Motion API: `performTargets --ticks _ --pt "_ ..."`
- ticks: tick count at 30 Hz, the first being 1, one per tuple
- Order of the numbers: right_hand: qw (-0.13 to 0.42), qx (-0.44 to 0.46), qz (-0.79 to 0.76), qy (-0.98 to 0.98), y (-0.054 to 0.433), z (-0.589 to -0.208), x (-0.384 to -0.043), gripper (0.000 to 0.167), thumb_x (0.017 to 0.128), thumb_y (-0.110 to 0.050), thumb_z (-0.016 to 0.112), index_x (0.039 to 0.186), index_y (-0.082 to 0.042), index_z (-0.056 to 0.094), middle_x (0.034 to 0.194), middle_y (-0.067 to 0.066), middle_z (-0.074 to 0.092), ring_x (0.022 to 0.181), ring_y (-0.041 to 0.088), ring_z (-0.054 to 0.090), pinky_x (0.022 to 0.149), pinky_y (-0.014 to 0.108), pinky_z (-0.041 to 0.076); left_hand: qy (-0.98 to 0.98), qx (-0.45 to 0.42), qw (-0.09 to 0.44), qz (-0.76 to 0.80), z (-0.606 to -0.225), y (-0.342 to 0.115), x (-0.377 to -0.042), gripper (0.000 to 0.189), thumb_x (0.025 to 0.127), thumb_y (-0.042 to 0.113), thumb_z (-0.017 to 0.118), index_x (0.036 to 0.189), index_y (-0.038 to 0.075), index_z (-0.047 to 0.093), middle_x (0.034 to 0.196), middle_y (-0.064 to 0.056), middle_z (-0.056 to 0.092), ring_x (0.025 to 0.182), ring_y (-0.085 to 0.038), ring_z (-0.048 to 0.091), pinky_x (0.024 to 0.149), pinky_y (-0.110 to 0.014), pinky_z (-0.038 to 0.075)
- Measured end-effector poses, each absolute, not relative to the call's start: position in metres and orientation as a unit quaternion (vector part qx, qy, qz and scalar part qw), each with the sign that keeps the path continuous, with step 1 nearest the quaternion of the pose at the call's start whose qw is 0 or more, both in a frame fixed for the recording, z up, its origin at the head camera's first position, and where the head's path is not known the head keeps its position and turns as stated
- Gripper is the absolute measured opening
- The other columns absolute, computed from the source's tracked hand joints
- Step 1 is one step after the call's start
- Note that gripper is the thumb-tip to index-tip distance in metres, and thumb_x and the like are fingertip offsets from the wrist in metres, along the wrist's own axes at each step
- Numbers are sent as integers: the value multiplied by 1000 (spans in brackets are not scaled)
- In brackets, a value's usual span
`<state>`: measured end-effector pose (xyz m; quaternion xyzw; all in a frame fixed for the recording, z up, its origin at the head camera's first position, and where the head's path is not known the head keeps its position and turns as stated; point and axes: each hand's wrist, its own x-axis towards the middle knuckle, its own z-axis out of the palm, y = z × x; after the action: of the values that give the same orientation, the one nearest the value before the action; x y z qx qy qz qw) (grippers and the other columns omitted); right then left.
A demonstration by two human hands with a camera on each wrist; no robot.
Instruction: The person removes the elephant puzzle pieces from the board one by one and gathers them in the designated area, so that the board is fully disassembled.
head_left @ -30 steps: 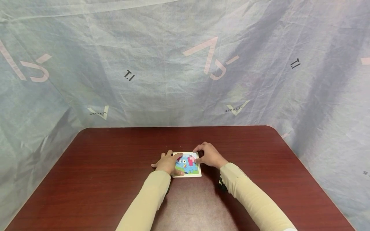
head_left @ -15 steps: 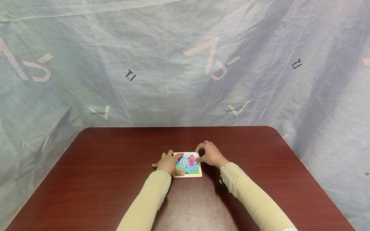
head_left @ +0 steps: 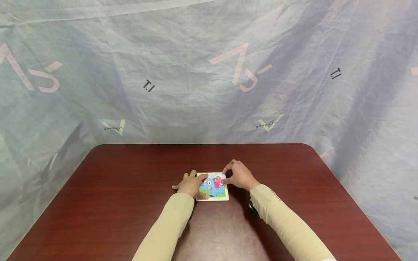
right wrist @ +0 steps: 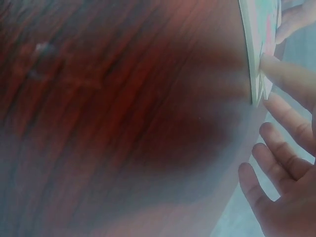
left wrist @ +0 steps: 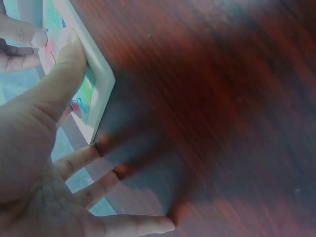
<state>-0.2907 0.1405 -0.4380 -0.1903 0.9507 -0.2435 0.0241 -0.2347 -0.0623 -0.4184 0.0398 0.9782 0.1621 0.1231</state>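
Observation:
A jigsaw puzzle (head_left: 211, 186) of a blue cartoon animal with a pink patch lies in a pale frame (head_left: 218, 199) on the table. My left hand (head_left: 190, 185) spreads over its left side, thumb resting across the near edge, forefinger on the picture. In the left wrist view, the other fingers (left wrist: 98, 190) of that hand stand straight with tips at the tabletop. At the far right corner my right hand (head_left: 240, 175) pinches a puzzle piece (right wrist: 266, 89) between thumb and forefinger. The piece is tilted up from the frame; its face is mostly hidden.
The dark red wooden table (head_left: 137, 163) extends around the puzzle, with rounded far corners. A grey printed cloth (head_left: 186, 72) hangs behind it and along both sides. Beige sleeves (head_left: 166, 226) cover both forearms.
My right hand has shifted slightly right with the piece, toward the frame's far right corner, and more of the pink patch shows. The left hand stays in place on the puzzle.

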Motion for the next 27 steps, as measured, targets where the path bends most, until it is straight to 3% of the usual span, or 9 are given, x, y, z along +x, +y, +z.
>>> performTargets --ticks 27 --pt "-11 -199 -236 951 154 -423 -286 23 82 -27 88 102 -21 78 113 -1 65 115 27 58 92 48 51 977 38 125 170 -413 -62 -230 77 82 32 86 151 25 51 151 -14 39 140 -40 35 94 -81 37"
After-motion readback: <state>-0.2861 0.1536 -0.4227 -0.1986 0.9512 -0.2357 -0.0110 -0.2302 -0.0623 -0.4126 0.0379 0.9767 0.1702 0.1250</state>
